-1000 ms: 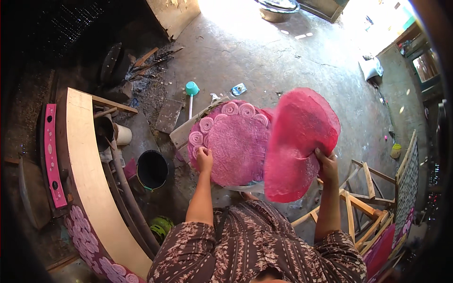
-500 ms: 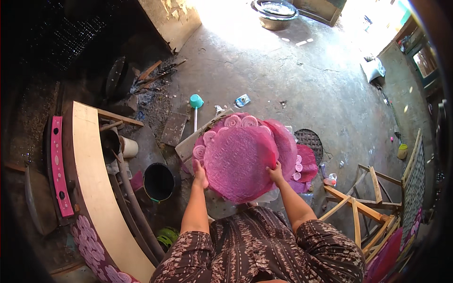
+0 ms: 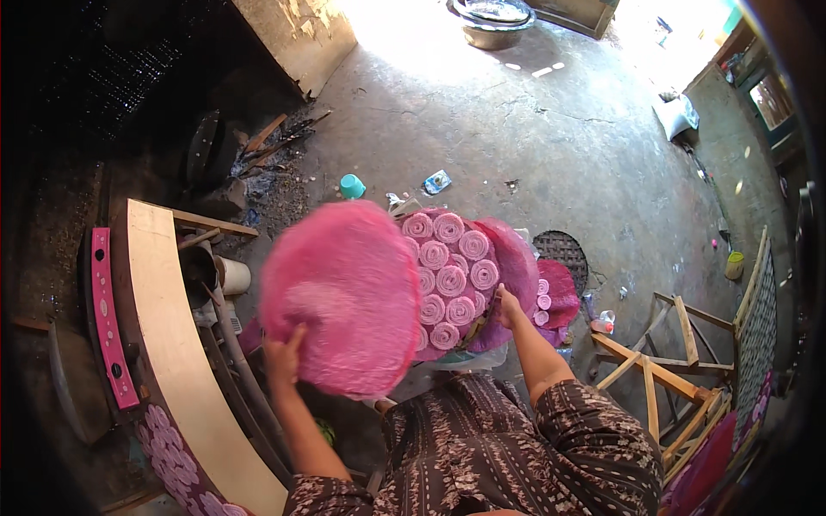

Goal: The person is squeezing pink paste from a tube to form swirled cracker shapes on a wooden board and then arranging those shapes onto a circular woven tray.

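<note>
A round pink sheet [image 3: 344,292], slightly blurred, is lifted at the left in my left hand [image 3: 282,357], its thumb on the face and the other fingers hidden. Right of it, several pale pink spiral coils [image 3: 449,279] lie close together on a pink-purple base, partly covered at the left by the raised sheet. My right hand [image 3: 509,305] is at the right edge of the coils, its bent fingers closed at the border of a purple sheet [image 3: 516,262]. More coils [image 3: 543,302] rest on a darker pink cloth [image 3: 561,292] farther right.
Beyond the sheet stand a teal dipper [image 3: 351,186] and a small blue-white packet [image 3: 437,181]. A long pale board [image 3: 163,292] runs along my left. A wooden frame [image 3: 654,378] stands at the right, a dark woven round [image 3: 561,258] nearer. A metal basin [image 3: 495,34] is far off.
The round pink sheet has been lifted and swung left by my left hand, uncovering the coils beneath. My right hand has come off that sheet and remains at the right edge.
</note>
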Demonstrator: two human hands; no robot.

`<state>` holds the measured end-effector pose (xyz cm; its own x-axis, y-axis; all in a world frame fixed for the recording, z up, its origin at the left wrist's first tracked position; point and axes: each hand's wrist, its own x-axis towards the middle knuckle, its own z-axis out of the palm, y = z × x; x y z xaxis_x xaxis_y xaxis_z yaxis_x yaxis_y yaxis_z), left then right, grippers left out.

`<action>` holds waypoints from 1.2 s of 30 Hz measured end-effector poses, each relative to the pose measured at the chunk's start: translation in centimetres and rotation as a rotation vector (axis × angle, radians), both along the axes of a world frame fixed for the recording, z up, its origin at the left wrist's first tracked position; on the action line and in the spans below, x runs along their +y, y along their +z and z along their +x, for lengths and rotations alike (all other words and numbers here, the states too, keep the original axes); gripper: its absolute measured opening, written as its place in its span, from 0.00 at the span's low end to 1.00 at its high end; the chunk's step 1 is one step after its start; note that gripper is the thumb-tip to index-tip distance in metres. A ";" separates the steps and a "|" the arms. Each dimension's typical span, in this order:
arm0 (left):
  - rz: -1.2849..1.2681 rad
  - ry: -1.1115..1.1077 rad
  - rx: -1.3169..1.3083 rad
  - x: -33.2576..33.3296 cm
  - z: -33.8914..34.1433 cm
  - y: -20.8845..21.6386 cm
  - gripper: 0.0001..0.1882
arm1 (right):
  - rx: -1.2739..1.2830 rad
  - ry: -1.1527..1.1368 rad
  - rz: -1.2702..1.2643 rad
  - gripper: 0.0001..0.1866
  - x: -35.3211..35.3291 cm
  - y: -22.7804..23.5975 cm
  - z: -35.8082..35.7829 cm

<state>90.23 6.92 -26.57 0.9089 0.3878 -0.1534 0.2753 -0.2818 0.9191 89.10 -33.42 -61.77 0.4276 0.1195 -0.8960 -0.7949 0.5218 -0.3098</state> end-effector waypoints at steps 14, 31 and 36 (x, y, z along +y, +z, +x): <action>0.172 0.329 -0.049 8.4 -7.9 4.0 0.19 | -0.317 0.081 -0.621 0.22 -0.7 -3.4 0.6; 0.242 0.349 -0.324 19.7 -17.4 14.7 0.21 | -0.456 0.326 -0.986 0.16 -12.6 -9.5 -7.1; 0.255 0.261 -0.192 28.2 -13.4 18.2 0.24 | -0.424 0.267 -0.962 0.15 -5.9 -3.9 -6.5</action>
